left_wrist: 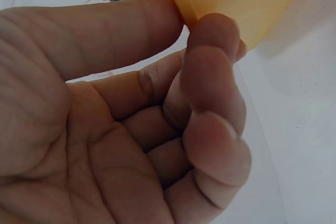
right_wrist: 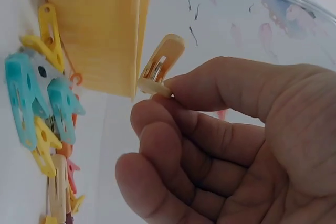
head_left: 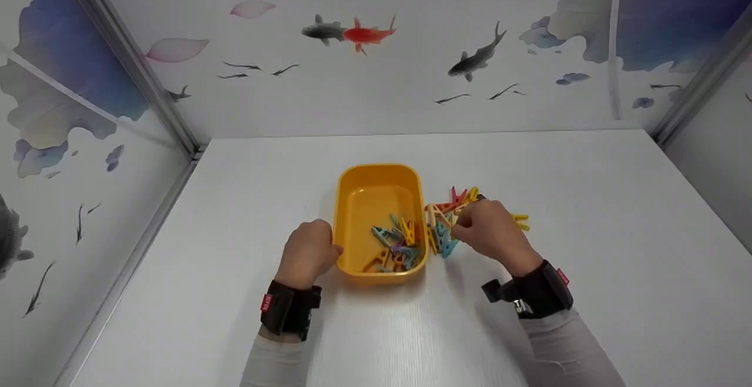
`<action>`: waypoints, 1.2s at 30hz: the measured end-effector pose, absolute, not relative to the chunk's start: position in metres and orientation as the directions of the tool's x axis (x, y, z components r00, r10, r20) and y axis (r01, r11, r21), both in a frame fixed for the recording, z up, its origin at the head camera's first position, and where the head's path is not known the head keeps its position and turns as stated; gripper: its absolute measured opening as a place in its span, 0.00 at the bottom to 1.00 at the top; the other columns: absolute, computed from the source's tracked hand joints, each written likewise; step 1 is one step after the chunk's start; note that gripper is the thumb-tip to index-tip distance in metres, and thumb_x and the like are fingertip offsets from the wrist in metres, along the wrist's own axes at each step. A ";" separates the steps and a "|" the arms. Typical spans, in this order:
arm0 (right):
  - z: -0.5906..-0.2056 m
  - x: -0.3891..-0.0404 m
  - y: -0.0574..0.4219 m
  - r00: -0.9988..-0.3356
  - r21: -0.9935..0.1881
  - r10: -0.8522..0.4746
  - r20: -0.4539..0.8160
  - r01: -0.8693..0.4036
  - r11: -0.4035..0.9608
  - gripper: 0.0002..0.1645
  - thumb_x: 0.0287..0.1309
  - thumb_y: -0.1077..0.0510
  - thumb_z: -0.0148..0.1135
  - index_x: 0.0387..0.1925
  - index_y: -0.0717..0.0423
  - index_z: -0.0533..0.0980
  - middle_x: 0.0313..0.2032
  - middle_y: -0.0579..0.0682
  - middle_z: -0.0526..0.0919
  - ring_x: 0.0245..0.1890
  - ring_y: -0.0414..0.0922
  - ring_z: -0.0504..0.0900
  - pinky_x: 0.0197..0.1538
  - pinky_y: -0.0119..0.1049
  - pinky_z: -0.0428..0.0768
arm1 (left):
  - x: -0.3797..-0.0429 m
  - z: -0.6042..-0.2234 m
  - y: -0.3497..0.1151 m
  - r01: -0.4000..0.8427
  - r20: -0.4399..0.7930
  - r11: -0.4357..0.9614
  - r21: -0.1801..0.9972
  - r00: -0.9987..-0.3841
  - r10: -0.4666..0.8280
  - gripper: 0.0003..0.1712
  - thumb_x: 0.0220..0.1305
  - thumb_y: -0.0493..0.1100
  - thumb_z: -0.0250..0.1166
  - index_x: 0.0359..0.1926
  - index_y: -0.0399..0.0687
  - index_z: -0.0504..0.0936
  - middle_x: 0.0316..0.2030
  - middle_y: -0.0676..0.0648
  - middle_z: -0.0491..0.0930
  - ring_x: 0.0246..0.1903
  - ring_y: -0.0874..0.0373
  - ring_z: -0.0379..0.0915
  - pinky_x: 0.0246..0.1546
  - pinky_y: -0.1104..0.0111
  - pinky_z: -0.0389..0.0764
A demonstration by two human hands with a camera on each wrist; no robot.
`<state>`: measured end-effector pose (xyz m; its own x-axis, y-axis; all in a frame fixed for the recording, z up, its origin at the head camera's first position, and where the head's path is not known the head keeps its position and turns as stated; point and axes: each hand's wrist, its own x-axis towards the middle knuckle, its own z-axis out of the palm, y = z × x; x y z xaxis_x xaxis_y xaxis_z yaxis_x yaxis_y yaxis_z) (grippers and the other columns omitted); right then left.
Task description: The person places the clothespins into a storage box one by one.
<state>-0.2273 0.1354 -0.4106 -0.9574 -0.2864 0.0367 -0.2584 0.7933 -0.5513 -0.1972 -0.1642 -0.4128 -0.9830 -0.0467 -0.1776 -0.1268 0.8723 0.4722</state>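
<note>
My left hand (head_left: 308, 252) pinches the left rim of a yellow plastic bin (head_left: 364, 199) between thumb and curled fingers, and the left wrist view shows the bin's edge caught there. Several coloured clothespins (head_left: 408, 231) lie in the bin's near right part. Over a heap beside the bin is my right hand (head_left: 496, 231). In the right wrist view, its thumb and index finger pinch a pale orange clothespin (right_wrist: 174, 51), held off the table near the bin's wall. Teal clothespins (right_wrist: 21, 98), with yellow, pink and orange ones, make up the heap against the bin's right side.
The white table (head_left: 205, 216) extends around the bin on all sides. Behind it stands a white panel (head_left: 382, 105) printed with fish and petals, with side panels at left and right. Yellow clothespins (head_left: 520, 221) stick out beyond the right hand.
</note>
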 end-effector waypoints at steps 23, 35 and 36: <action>-0.428 -0.205 0.082 -0.852 -0.483 -0.392 0.348 -0.521 0.704 0.09 0.61 0.65 0.67 0.25 0.57 0.85 0.21 0.45 0.78 0.21 0.37 0.69 0.28 0.33 0.71 | -0.197 -0.410 -0.163 -0.103 -0.165 0.886 0.451 -0.986 -0.030 0.09 0.63 0.35 0.71 0.29 0.38 0.81 0.19 0.50 0.65 0.21 0.55 0.66 0.23 0.68 0.65; -0.426 -0.212 0.091 -0.866 -0.548 -0.356 0.350 -0.498 0.672 0.08 0.63 0.63 0.67 0.27 0.57 0.86 0.23 0.46 0.80 0.22 0.38 0.71 0.28 0.30 0.73 | -0.197 -0.410 -0.164 -0.133 -0.192 0.880 0.455 -0.980 -0.049 0.08 0.64 0.36 0.71 0.31 0.37 0.81 0.19 0.50 0.65 0.20 0.55 0.66 0.23 0.68 0.65; -0.426 -0.213 0.094 -0.868 -0.552 -0.353 0.351 -0.496 0.670 0.08 0.63 0.63 0.67 0.28 0.57 0.86 0.23 0.46 0.80 0.21 0.38 0.71 0.27 0.30 0.73 | -0.196 -0.410 -0.164 -0.134 -0.192 0.880 0.456 -0.980 -0.050 0.08 0.64 0.36 0.71 0.31 0.37 0.81 0.19 0.50 0.66 0.20 0.55 0.66 0.23 0.68 0.65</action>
<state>-0.2133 0.0935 -0.4257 -0.8676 -0.3528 0.3505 -0.4957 0.6704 -0.5522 -0.1964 -0.1639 -0.4099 -0.9801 -0.0502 -0.1918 -0.1344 0.8795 0.4565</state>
